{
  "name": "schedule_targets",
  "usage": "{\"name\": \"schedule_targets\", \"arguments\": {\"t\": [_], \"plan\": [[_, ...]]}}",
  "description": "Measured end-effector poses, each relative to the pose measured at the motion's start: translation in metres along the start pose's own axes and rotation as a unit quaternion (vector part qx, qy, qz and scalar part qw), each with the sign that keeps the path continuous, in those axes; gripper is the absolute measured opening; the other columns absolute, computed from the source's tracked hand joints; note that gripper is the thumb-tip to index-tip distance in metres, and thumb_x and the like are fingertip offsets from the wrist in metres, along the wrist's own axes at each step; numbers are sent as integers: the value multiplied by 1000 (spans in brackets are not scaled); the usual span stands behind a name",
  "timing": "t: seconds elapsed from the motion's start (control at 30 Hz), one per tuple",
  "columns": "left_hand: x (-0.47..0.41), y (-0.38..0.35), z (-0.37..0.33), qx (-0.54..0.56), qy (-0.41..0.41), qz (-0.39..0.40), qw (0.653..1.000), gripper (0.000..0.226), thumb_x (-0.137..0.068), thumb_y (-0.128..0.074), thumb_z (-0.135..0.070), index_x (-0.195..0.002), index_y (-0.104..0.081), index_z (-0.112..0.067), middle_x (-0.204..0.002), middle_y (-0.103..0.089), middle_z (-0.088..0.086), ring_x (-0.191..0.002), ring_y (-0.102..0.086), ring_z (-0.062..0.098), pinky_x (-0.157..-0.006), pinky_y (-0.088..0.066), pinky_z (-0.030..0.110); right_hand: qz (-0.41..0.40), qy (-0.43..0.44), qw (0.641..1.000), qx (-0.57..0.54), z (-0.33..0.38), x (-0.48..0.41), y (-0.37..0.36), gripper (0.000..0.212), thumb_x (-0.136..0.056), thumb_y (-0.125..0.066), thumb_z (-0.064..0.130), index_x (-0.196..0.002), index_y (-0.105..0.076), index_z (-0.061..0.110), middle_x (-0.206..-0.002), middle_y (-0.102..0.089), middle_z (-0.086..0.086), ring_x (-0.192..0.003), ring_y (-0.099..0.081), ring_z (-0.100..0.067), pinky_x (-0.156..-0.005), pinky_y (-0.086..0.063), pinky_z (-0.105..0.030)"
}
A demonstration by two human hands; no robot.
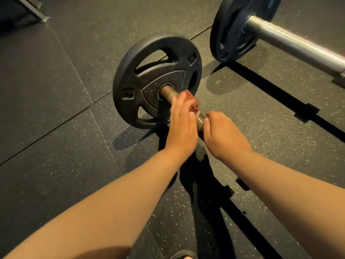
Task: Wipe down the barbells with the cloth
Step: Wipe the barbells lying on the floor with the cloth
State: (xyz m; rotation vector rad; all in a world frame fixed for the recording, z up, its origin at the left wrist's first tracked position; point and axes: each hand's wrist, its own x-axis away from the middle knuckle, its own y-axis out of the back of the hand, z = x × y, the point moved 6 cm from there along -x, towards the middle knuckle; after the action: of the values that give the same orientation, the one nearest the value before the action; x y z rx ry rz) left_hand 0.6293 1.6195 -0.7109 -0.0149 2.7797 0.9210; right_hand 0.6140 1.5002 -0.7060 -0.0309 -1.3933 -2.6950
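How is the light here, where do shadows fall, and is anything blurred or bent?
Head view: dim, warm light; hard shadows of the near barbell and far barbell lie on the floor; the far one's sleeve shows soft glare; the left hand and cloth look slightly blurred.

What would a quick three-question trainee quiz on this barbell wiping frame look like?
1. True or false: both hands are off the near bar.
2. Which hand holds the cloth? A: left hand. B: right hand.
3. Fill in: ___ weight plates are in view.
Key: 1 false, both grip it. 2 A. 3 two, counting the far plate.
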Motion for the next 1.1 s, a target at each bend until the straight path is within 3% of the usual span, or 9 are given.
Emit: {"name": "schedule_targets", "arguments": {"t": [0.07, 0.2, 0.33, 0.43, 0.53, 0.63, 0.73, 0.9, 1.1], "plan": [[27, -10, -8, 5, -20, 19, 1000, 37, -108, -33, -16, -142, -48, -13, -166, -23, 2, -157, -7, 20, -126, -9, 29, 4, -1, 1000, -13, -1, 1, 0, 33, -102, -30, 33, -101, -55, 12, -103, -59, -10, -94, -57, -31, -74, -47, -42], [8, 4, 11, -30, -73, 62, 995, 40, -107, -36, -19, -145, -46, -16, -165, -26, 3, -155, -15, 17, -126, -17, 40, -1, -6, 1000, -23, -2, -1, 2, 29, -105, -32, 29, -99, -55, 12, -101, -58, -6, -91, -55, -28, -71, -40, -38], [-15, 11, 8, 8, 8, 10, 1000, 36, -104, -34, -11, -133, -54, -15, -161, -29, 4, -153, -18, 17, -126, -17, 36, 15, 1, 1000, 0, -7, 3, 0, 27, -107, -31, 30, -97, -51, 15, -100, -56, -6, -93, -56, -30, -73, -44, -40], [22, -13, -9, 7, 12, -7, 1000, 36, -107, -33, -14, -138, -51, -13, -166, -22, 1, -157, -4, 22, -125, -4, 21, 74, 55, 996, 2, -12, 14, -6, 27, -107, -31, 36, -116, -49, 18, -115, -57, -7, -105, -56, -29, -88, -48, -45], [51, -24, -12, 26, -19, 14, 999, 40, -108, -31, -20, -144, -46, -13, -167, -19, 1, -158, -2, 21, -126, -7, 26, 119, 70, 990, 38, -20, 23, -6, 51, -107, -29, 40, -146, -37, 9, -135, -54, -12, -122, -52, -31, -104, -43, -46], [36, -14, -3, 2, -39, 53, 998, 39, -109, -33, -20, -145, -46, -15, -166, -23, 1, -157, -4, 20, -125, -4, 23, 121, 47, 991, 42, -22, 26, -5, 60, -105, -25, 46, -152, -32, 10, -144, -49, -13, -130, -48, -33, -108, -41, -49], [9, -7, 1, 6, -14, 24, 1000, 35, -107, -34, -14, -137, -52, -15, -160, -32, 2, -154, -16, 27, -126, -16, 44, 115, 13, 993, -1, -21, 26, 2, 48, -107, -28, 41, -141, -44, 11, -137, -52, -14, -127, -49, -34, -104, -43, -48], [38, -24, -22, 39, 34, -16, 999, 36, -109, -31, -17, -140, -50, -15, -166, -22, -2, -157, 1, 16, -119, 1, 10, 81, -54, 993, -61, -22, 24, 13, 40, -101, -27, 40, -117, -54, 15, -120, -60, -11, -111, -58, -32, -94, -50, -50], [54, -27, -21, 7, -53, 68, 996, 45, -108, -28, -28, -149, -43, -18, -167, -22, -1, -157, 1, 16, -127, -2, 33, 68, -21, 997, -23, -25, 38, 21, 38, -92, -24, 44, -103, -54, 24, -100, -62, -3, -86, -61, -28, -74, -52, -45]]}}
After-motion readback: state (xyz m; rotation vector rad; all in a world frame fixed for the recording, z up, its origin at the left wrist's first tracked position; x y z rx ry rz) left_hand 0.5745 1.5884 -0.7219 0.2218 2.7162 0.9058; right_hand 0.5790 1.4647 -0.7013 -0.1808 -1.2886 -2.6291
